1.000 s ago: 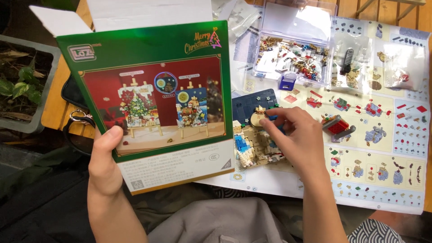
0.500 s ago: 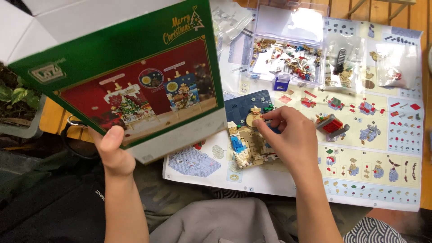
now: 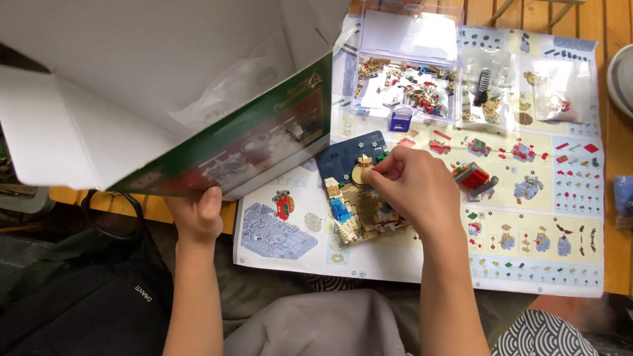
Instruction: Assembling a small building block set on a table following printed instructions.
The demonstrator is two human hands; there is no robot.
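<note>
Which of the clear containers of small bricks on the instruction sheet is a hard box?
The clear plastic box nearest the green cardboard box; the two to its right are soft bags.

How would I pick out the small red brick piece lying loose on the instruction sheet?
Start at the big printed instruction sheet spread over the wooden table. Just right of the right hand, which rests on the tan and blue brick model, lies the small red brick piece. It is the only real, raised item there, red with grey edges; its neighbours are flat printed drawings.
</note>
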